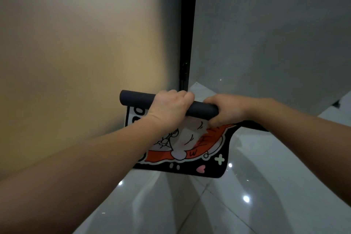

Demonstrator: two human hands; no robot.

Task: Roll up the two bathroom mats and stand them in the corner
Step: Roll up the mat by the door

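Midway through the first roll, judging by the mat: upper part wound into a tight dark tube, printed lower part hanging loose below. Held up in the air, clear of the glossy tiled floor, just in front of the corner formed by a pale panel, a dark upright frame and a grey wall. Gripped by the left hand over the middle of the tube, fingers curled right round it, and by the right hand at the tube's right end, fingers likewise wrapped round it. Done so far, at a guess: only the first turns of one mat. Left to do: winding in the loose printed part, standing the finished roll on end in the corner, then the same again for the other mat. Counted: one mat in view, made up of one rolled tube and one loose flap; no second mat anywhere in view, flat or rolled, so impossible to tell whether already dealt with; two hands, both bare; nothing seen standing in the visible part of the corner.
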